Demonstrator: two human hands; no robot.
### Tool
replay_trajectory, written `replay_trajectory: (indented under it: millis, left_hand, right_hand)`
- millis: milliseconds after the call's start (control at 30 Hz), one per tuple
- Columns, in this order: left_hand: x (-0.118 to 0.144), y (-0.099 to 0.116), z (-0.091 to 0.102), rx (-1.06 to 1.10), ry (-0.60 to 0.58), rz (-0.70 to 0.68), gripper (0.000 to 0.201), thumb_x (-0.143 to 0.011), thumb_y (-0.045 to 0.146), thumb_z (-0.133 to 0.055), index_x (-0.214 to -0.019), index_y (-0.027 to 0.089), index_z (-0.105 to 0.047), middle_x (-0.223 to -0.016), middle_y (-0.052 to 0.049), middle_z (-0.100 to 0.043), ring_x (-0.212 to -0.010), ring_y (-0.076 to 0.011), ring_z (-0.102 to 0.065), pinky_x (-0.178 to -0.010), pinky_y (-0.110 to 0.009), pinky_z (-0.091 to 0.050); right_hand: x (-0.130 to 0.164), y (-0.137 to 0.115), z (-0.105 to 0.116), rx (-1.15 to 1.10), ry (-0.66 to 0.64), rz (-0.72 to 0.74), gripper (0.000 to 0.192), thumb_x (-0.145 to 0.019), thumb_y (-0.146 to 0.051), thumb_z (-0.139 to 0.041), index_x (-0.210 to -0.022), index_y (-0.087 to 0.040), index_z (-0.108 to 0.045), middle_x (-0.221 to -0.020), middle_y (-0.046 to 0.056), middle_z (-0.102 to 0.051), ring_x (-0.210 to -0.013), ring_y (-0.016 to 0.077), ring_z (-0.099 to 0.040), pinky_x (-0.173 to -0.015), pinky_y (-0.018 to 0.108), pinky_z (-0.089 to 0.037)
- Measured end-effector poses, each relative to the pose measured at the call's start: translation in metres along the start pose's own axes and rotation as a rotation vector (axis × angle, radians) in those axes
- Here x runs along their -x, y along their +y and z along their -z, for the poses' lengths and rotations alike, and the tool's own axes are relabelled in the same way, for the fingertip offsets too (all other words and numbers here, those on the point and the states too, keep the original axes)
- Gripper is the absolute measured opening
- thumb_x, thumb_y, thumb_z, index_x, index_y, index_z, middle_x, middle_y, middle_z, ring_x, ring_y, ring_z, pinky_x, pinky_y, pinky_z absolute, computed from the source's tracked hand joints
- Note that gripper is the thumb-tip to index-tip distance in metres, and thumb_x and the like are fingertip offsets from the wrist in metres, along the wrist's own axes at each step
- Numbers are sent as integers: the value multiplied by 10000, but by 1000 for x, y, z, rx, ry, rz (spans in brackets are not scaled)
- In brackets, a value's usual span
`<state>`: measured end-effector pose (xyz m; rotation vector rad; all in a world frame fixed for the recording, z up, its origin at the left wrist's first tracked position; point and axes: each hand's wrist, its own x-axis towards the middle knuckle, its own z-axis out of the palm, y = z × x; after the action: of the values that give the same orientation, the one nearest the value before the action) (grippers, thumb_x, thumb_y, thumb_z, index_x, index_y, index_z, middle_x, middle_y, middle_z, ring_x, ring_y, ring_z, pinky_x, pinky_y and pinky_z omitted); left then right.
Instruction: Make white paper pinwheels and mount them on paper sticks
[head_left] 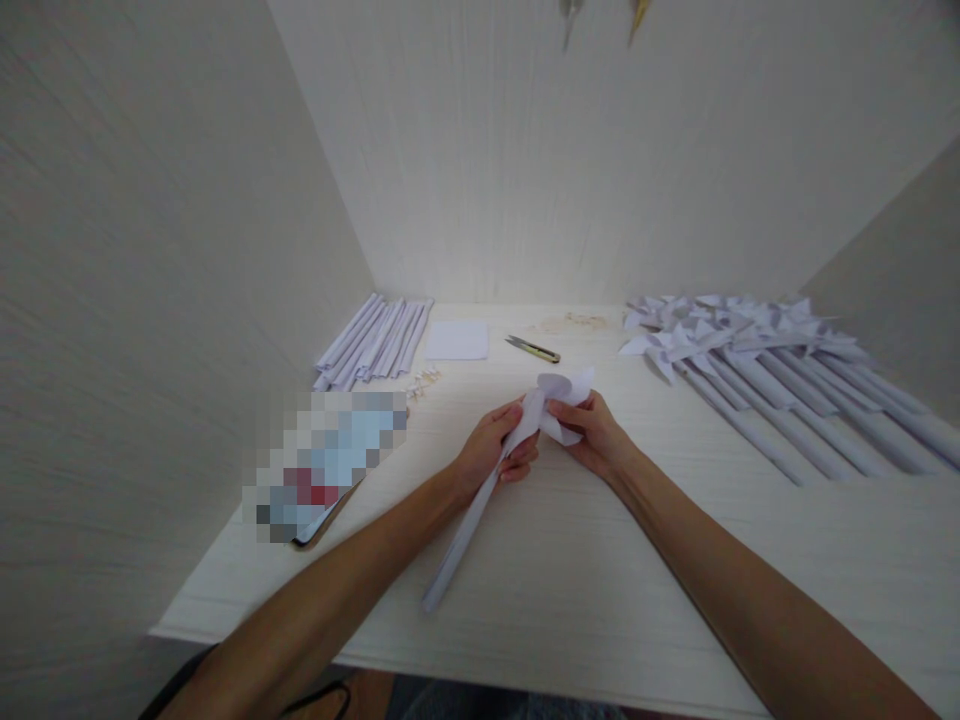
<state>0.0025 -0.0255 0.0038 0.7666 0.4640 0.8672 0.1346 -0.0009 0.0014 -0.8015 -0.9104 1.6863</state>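
Between my hands is a white paper pinwheel [553, 388] with curled blades, fixed at the top of a rolled paper stick [459, 550]. My left hand [491, 445] is closed around the upper stick and a blade, its thumb on top. My right hand [592, 425] pinches the blades on the other side, thumb toward the centre. The stick slants down toward the table's front edge. Just beyond the hands lie small thread snips [534, 349] with yellowish handles. The centre of the pinwheel is partly hidden by the fingers.
Rolled paper sticks [375, 340] lie at the back left beside stacked white paper squares [457, 340]. Small cotton-swab-like pieces [426, 380] lie nearby. A phone [330, 500], blurred out, rests at the left. Several paper pinwheels [750, 345] on sticks are piled at right. Walls enclose the table [637, 600].
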Motion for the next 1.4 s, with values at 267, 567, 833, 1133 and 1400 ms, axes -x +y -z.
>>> replay_trajectory:
  millis: [267,567,833,1133,1400]
  left_hand:
    - [-3,0,2,-116,119,-73,376,-755,362,-480,-1065,151,-450,-441,68,-497,-242,-32,-269,-254,-151,-272]
    - [-4,0,3,-213,205,-119,519,-672,307,-565,-1141,111,-457,-543,53,-559,-274,-18,-354,-335,-193,-409]
    - [-5,-3,6,-193,205,-121,345,-648,314,-589,-937,133,-532,-553,56,-555,-271,-6,-336,-327,-181,-409]
    - [-5,-3,7,-197,191,-126,280,-651,312,-588,-861,132,-546,-555,50,-550,-268,-2,-329,-326,-180,-408]
    - [-4,-3,6,-192,180,-134,443,-662,303,-583,-1063,135,-501,-568,48,-560,-276,-11,-335,-337,-187,-412]
  right_hand:
    - [0,0,1,-43,-44,20,194,-480,-254,-748,-608,-148,-647,-582,10,-640,-530,114,-535,-524,247,-405]
    - [0,-1,1,-51,37,33,210,-478,-253,-750,-589,-132,-619,-534,-7,-613,-486,96,-511,-505,240,-389]
    - [-2,1,0,-16,27,58,203,-501,-260,-738,-619,-150,-614,-550,-20,-609,-503,101,-506,-516,249,-377]
    - [-5,3,2,-14,48,45,195,-495,-246,-741,-607,-139,-622,-571,-5,-620,-523,103,-517,-529,248,-379]
    - [-3,1,0,-8,10,46,189,-517,-252,-722,-609,-139,-602,-542,-7,-602,-489,106,-504,-499,258,-372]
